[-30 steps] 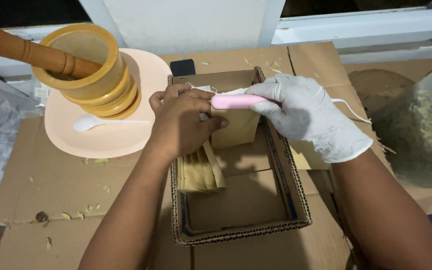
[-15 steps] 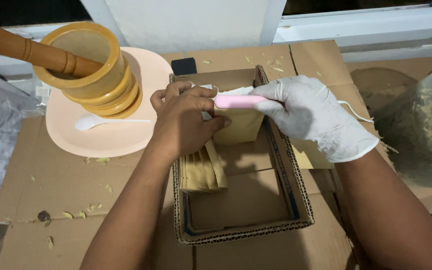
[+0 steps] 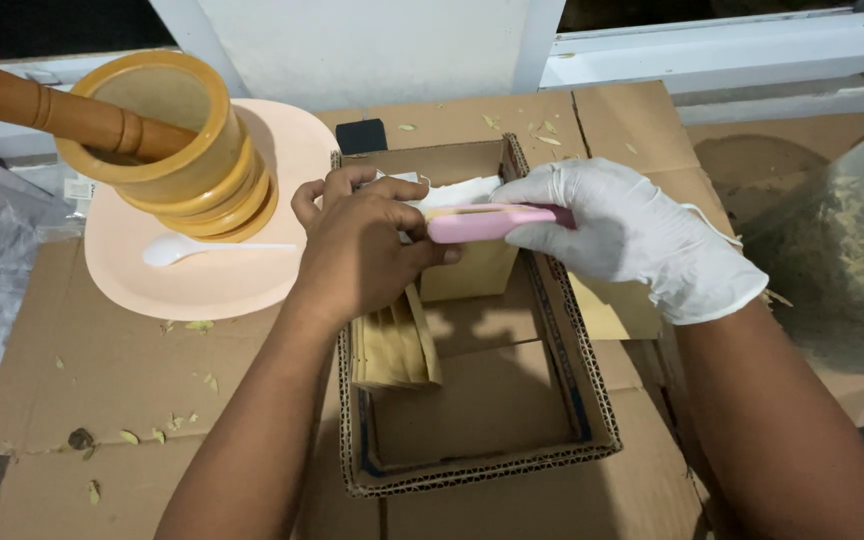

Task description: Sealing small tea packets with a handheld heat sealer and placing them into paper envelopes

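Note:
My bare left hand [image 3: 357,250] grips the top of a small brown paper pouch [image 3: 469,270], held upright over an open cardboard box [image 3: 592,400]. My right hand [image 3: 632,235], in a white glove, holds a slim pink corded tool [image 3: 487,222] with its jaws now parted at the pouch's white top edge. A thin white cord runs from the tool behind my right hand. Several more brown pouches [image 3: 392,345] stand stacked against the box's left wall, just below my left hand.
A wooden mortar [image 3: 167,135] with a pestle [image 3: 42,105] stands on a peach plate [image 3: 202,285], beside a white plastic spoon [image 3: 177,247]. A clear bag of dried leaves [image 3: 842,260] sits at right. Leaf bits litter the flattened cardboard [image 3: 122,370].
The pink tool has dropped slightly and its jaws have parted along the pouch top. Both hands stay at the pouch; the view shifted a little.

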